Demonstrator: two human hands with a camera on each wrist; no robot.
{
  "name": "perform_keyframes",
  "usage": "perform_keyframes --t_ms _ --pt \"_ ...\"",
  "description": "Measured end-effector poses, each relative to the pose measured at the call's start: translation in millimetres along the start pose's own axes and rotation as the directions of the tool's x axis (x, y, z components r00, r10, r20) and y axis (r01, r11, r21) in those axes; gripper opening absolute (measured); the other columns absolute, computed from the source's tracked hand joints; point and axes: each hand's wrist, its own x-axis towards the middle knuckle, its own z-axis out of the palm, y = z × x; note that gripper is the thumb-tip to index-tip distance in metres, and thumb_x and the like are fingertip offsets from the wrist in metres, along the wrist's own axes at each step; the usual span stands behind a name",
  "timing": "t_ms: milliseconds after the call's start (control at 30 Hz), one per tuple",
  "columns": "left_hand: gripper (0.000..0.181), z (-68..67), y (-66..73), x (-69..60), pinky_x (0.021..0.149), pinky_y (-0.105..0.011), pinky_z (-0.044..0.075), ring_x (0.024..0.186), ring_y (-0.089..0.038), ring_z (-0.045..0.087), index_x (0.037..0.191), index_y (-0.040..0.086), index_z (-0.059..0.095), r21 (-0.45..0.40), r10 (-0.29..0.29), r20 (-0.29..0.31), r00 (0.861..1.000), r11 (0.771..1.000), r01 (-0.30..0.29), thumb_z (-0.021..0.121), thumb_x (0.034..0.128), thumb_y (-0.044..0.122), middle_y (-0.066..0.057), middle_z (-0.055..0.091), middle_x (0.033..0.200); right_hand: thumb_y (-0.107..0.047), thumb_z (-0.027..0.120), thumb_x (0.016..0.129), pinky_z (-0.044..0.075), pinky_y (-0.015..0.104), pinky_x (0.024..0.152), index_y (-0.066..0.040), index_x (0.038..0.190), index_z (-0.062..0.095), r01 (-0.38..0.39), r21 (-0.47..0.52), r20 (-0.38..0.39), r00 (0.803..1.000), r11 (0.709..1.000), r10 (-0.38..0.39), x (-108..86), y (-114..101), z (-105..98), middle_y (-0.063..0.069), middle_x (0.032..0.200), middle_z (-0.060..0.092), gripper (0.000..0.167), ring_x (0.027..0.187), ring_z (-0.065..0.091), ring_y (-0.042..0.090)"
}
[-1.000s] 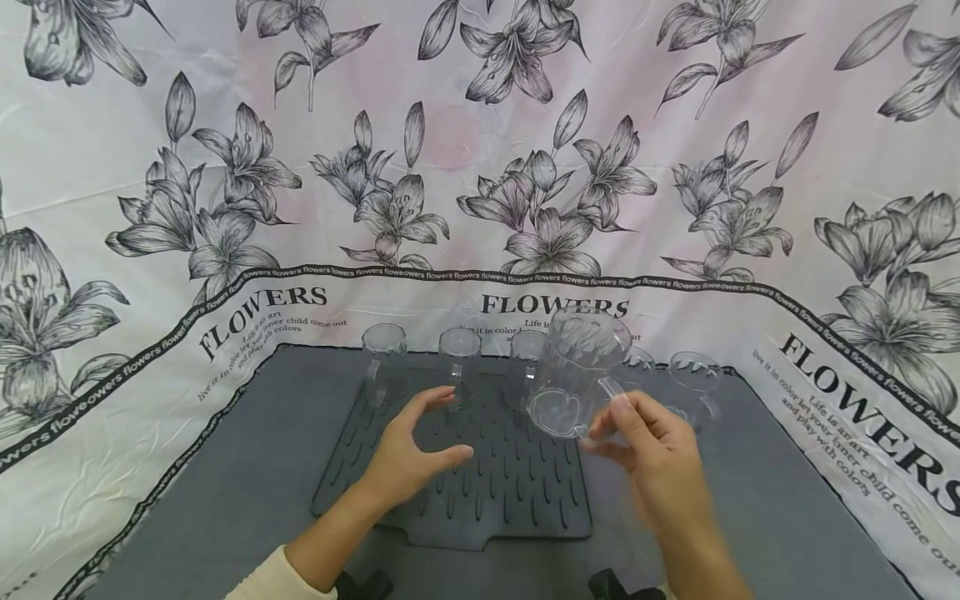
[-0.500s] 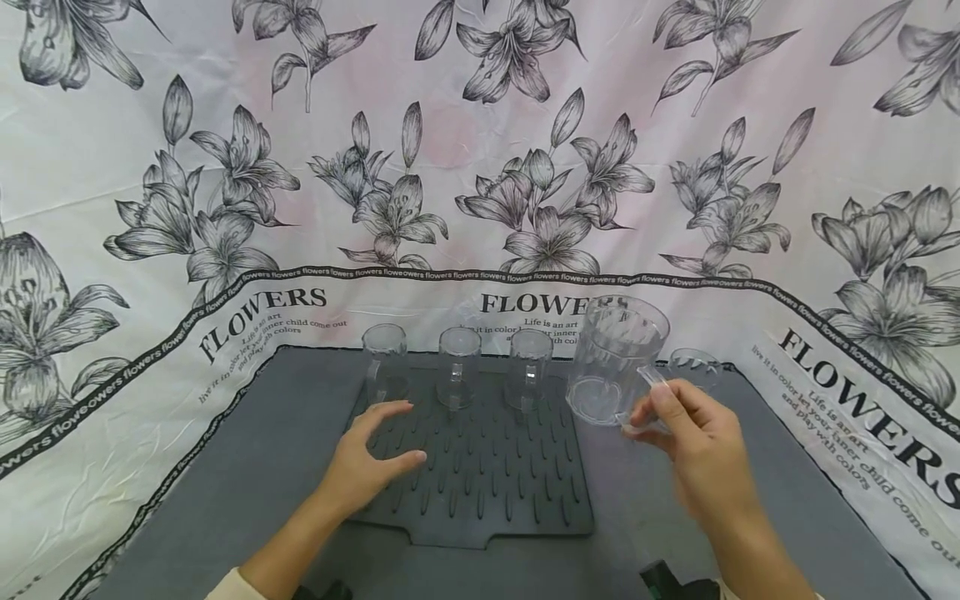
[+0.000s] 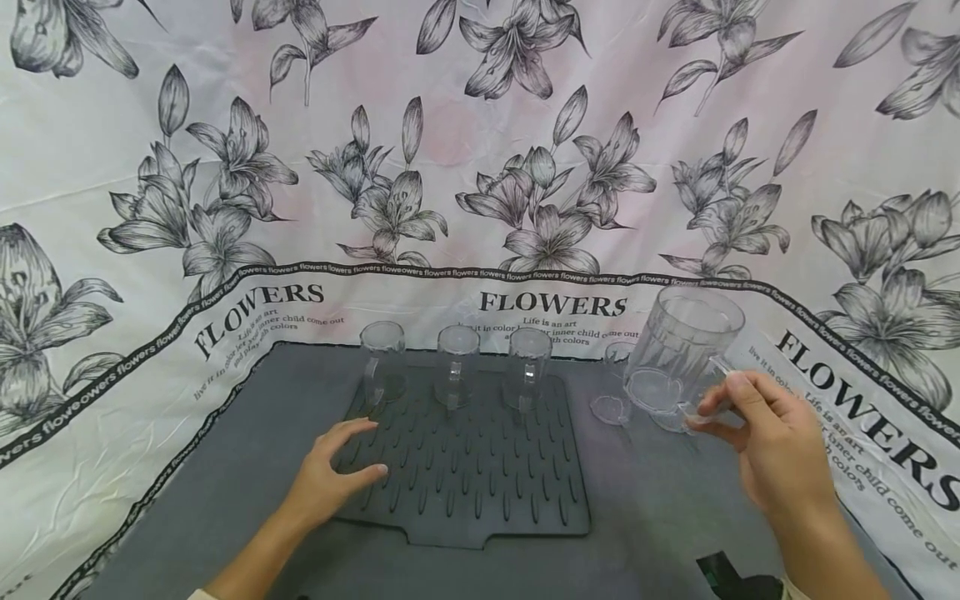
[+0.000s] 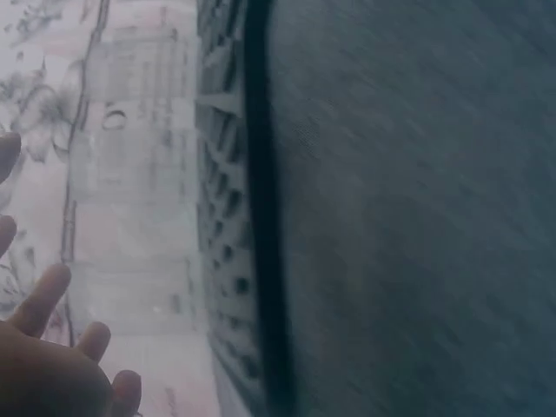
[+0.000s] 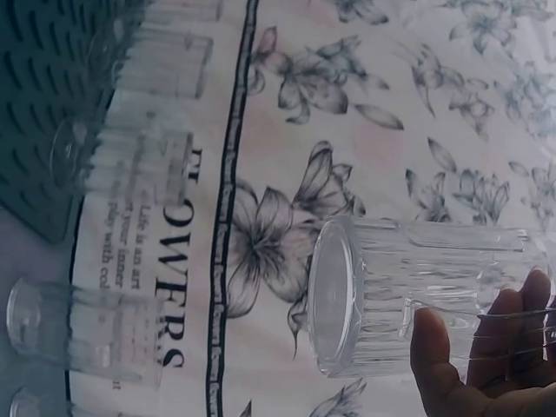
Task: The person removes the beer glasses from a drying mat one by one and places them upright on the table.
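Note:
A clear glass mug (image 3: 678, 350) is held up above the right part of the table by my right hand (image 3: 780, 442), whose thumb and fingers pinch its handle. In the right wrist view the mug (image 5: 347, 295) shows its base, with the right hand (image 5: 486, 356) on the handle side. My left hand (image 3: 326, 479) holds nothing, its fingers spread over the left edge of the dark ridged mat (image 3: 480, 467). The left wrist view catches the left hand (image 4: 52, 356) at the lower left, with fingers apart.
Three glass mugs stand in a row along the mat's back: left (image 3: 384, 362), middle (image 3: 457, 367) and right (image 3: 528, 367). Another glass (image 3: 611, 408) stands right of the mat, partly behind the held mug. A flower-printed cloth (image 3: 450, 192) hangs behind the grey table (image 3: 217, 467).
My right hand has carried the mug to the right, away from above the mat. The left hand has moved left and slightly down, with its fingers still apart.

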Motion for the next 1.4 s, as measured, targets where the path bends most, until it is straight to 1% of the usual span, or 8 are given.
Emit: perform_keyframes --t_ms 167,333,533,633,767,967,1233,1400 --pt "0.055 -5.3 -16.9 -5.2 0.094 -0.071 0.021 0.134 -0.04 0.024 0.131 0.019 0.058 0.01 -0.011 0.002 1.0 1.0 0.011 0.08 0.0812 0.029 -0.008 0.044 0.142 -0.006 0.046 0.102 0.056 0.036 0.068 0.013 0.088 0.057 -0.002 0.02 -0.027 1.0 1.0 0.003 1.8 0.8 -13.4 0.013 0.082 0.057 0.026 0.078 0.061 0.022" --pt "0.054 -10.9 -31.3 -9.7 0.097 -0.071 0.017 0.133 -0.043 0.026 0.131 0.013 0.059 0.032 -0.02 0.015 1.0 0.999 0.02 0.079 0.0821 0.025 -0.017 0.044 0.141 -0.006 0.048 0.101 0.056 0.037 0.068 0.014 0.086 0.057 -0.002 0.069 -0.042 0.999 0.998 0.005 3.3 0.9 -25.4 0.014 0.081 0.059 0.026 0.077 0.063 0.023" --pt "0.057 -19.1 -43.0 -14.2 0.097 -0.071 0.02 0.133 -0.048 0.027 0.132 0.007 0.058 0.043 -0.04 0.071 0.997 0.998 0.037 0.079 0.081 0.02 -0.024 0.042 0.142 -0.007 0.051 0.1 0.056 0.036 0.067 0.012 0.087 0.057 -0.025 0.082 -0.088 0.996 0.996 0.032 3.7 1.9 -37.8 0.014 0.081 0.059 0.024 0.077 0.062 0.022" --pt "0.059 -23.1 -46.2 -16.7 0.094 -0.074 0.018 0.133 -0.05 0.024 0.133 0.01 0.059 0.108 -0.093 0.096 0.991 0.991 0.082 0.081 0.0798 0.024 -0.022 0.042 0.143 -0.007 0.051 0.1 0.056 0.036 0.067 0.012 0.088 0.057 -0.029 0.089 -0.096 0.995 0.996 0.037 4.6 3.3 -44.2 0.014 0.082 0.058 0.024 0.077 0.061 0.022" --pt "0.059 -27.6 -48.6 -20.7 0.091 -0.072 0.014 0.131 -0.05 0.019 0.132 0.017 0.061 0.236 -0.176 0.115 0.978 0.961 0.145 0.081 0.0784 0.033 -0.02 0.04 0.145 -0.009 0.052 0.099 0.056 0.036 0.066 0.012 0.088 0.057 -0.031 0.077 -0.118 0.992 0.997 0.04 7.0 3.7 -52.3 0.013 0.082 0.058 0.025 0.076 0.061 0.022" --pt "0.059 -30.5 -52.5 -25.7 0.093 -0.069 0.013 0.13 -0.051 0.02 0.13 0.018 0.063 0.324 -0.181 0.15 0.972 0.938 0.125 0.08 0.0775 0.037 -0.021 0.038 0.145 -0.013 0.054 0.099 0.056 0.033 0.062 0.009 0.087 0.056 -0.039 0.025 -0.191 0.981 0.999 0.043 10.7 2.9 -63.7 0.012 0.08 0.058 0.025 0.073 0.06 0.02" --pt "0.058 -33.1 -59.3 -23.4 0.091 -0.068 0.013 0.13 -0.048 0.02 0.13 0.017 0.064 0.341 -0.155 0.175 0.972 0.936 0.088 0.078 0.0794 0.042 -0.016 0.037 0.147 -0.016 0.055 0.099 0.056 0.031 0.06 0.009 0.085 0.055 -0.052 0.001 -0.267 0.962 0.999 0.051 18.0 3.9 -74.5 0.012 0.079 0.057 0.029 0.073 0.057 0.021" --pt "0.056 -34.0 -60.7 -22.7 0.093 -0.066 0.013 0.131 -0.046 0.02 0.128 0.018 0.066 0.355 -0.162 0.181 0.97 0.931 0.089 0.076 0.0802 0.045 -0.014 0.036 0.149 -0.02 0.058 0.097 0.056 0.03 0.058 0.008 0.083 0.053 -0.087 -0.023 -0.314 0.946 0.996 0.076 25.3 6.9 -80.2 0.011 0.077 0.057 0.032 0.072 0.055 0.021"
